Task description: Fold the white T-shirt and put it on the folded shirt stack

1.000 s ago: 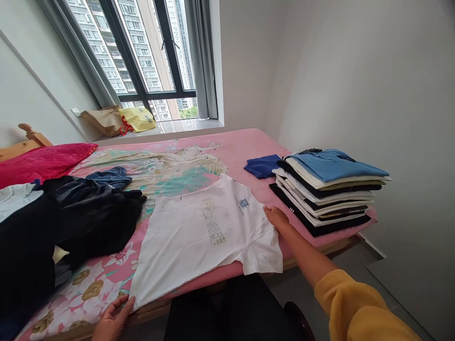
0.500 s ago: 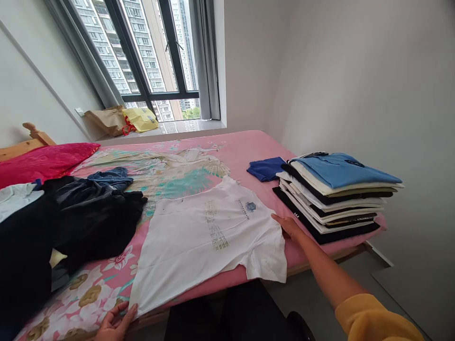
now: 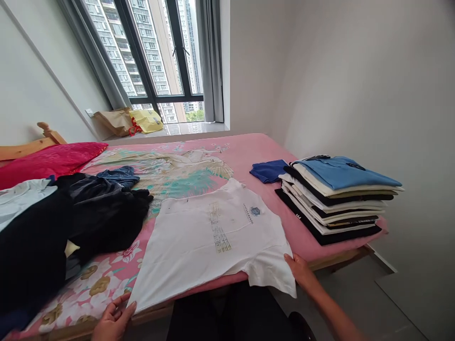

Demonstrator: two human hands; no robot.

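A white T-shirt (image 3: 192, 246) with a printed text block and a dark crest lies spread flat across the near edge of the bed. At its lower left corner, my left hand (image 3: 114, 320) pinches the hem between thumb and fingers. On the other side, my right hand (image 3: 300, 272) grips the edge of the near sleeve, which hangs over the bed's edge. Part of the right fingers is hidden behind the cloth.
A tall stack of folded clothes (image 3: 341, 203) stands at the bed's right end, beside a folded blue garment (image 3: 268, 171). Loose dark clothes (image 3: 106, 213) are heaped on the left, near a red pillow (image 3: 53, 161). Bags (image 3: 145, 121) rest on the windowsill.
My right hand has moved from the shirt's upper right edge down toward me, to the sleeve's edge. The left hand stays at the hem corner. The view has shifted slightly.
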